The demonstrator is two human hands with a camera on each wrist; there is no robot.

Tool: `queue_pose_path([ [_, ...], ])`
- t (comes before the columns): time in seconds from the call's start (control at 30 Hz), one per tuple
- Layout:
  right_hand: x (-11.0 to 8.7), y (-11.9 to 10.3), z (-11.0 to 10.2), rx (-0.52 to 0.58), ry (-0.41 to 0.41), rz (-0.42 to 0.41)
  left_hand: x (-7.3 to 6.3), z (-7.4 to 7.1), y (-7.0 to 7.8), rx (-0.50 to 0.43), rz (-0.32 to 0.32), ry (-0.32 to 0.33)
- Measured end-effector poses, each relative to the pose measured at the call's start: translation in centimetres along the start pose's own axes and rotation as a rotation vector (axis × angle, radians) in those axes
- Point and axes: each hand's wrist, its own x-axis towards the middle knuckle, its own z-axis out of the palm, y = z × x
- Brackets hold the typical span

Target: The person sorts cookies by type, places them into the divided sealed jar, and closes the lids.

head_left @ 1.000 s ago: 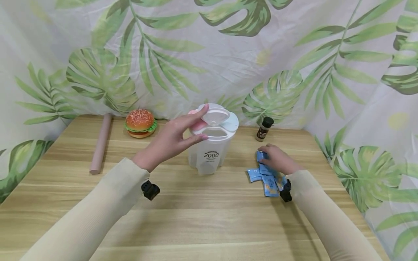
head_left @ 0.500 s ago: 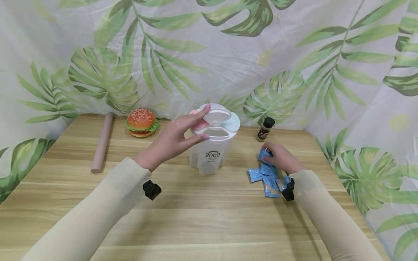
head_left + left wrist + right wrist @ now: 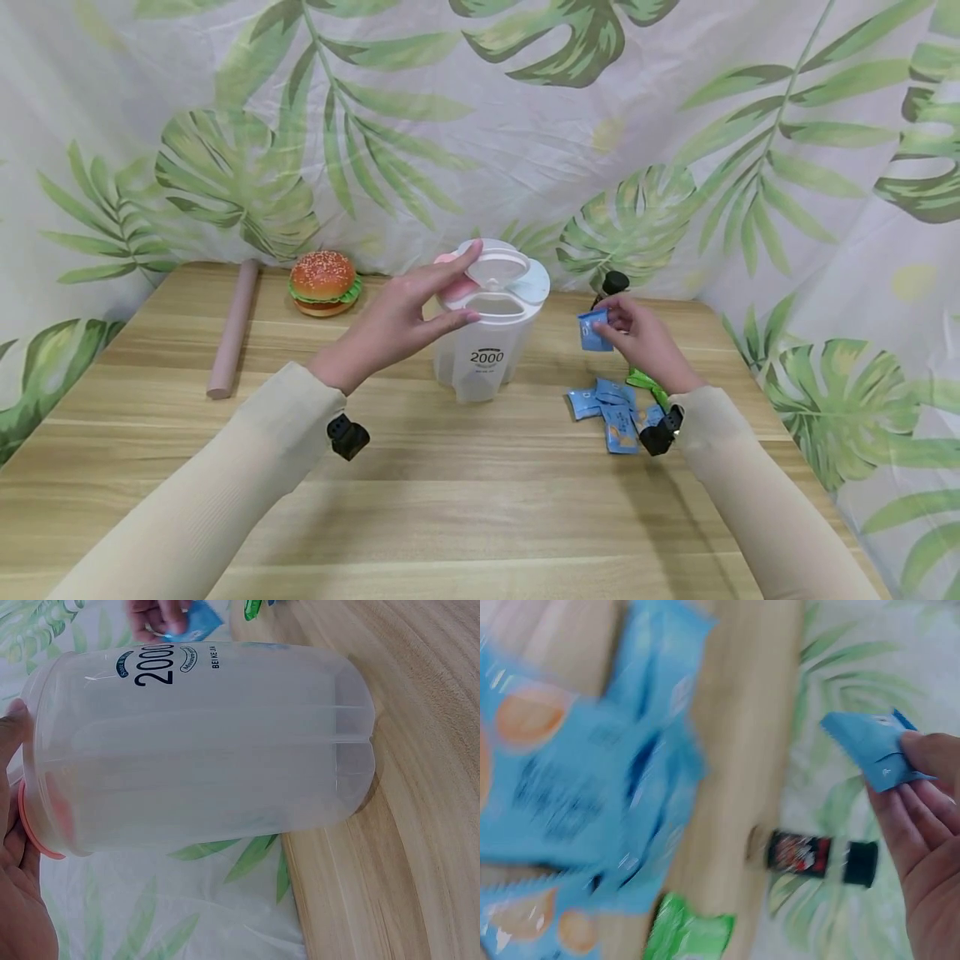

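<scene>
My left hand (image 3: 408,321) grips the lid of a tall translucent food storage container (image 3: 486,362) marked 2000, its thumb at the near rim and a finger by the raised clear flap (image 3: 498,268). One opening in the lid shows below that flap. In the left wrist view the container (image 3: 210,750) stands on the table, seen sideways. My right hand (image 3: 648,342) pinches a small blue snack packet (image 3: 595,331) in the air, right of the container. Below it lie several more blue packets (image 3: 619,425) and a green packet (image 3: 645,383), partly hidden by the right wrist.
A black-capped seasoning bottle (image 3: 615,283) stands behind the right hand, partly covered by it. A toy hamburger (image 3: 324,283) and a pink rolling rod (image 3: 233,329) lie at the back left of the wooden table (image 3: 450,517). A leaf-print cloth (image 3: 525,150) hangs behind.
The right hand has lifted one blue packet off the pile, up and slightly left, uncovering the green packet. The left hand stays on the container lid.
</scene>
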Motion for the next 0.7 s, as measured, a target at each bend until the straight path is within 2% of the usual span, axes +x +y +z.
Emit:
queue_pose_path([
  [0.1, 0.0, -1.5, -0.3, 0.131, 0.083, -0.013, -0.1, -0.1, 0.0, 0.004, 0.000, -0.002],
  [0.2, 0.0, -3.1, -0.7, 0.253, 0.174, -0.074, -0.1, -0.1, 0.0, 0.006, -0.001, -0.003],
  [0.37, 0.0, -6.2, -1.1, 0.348, 0.292, -0.202, -0.1, -0.1, -0.1, 0.005, 0.003, -0.001],
  [0.53, -0.4, -9.0, -0.8, 0.389, 0.344, -0.281, 0.0, -0.2, -0.1, 0.004, 0.007, 0.003],
  [0.7, -0.8, -11.3, -0.2, 0.431, 0.350, -0.382, 0.0, 0.0, -0.1, 0.011, 0.011, -0.003],
])
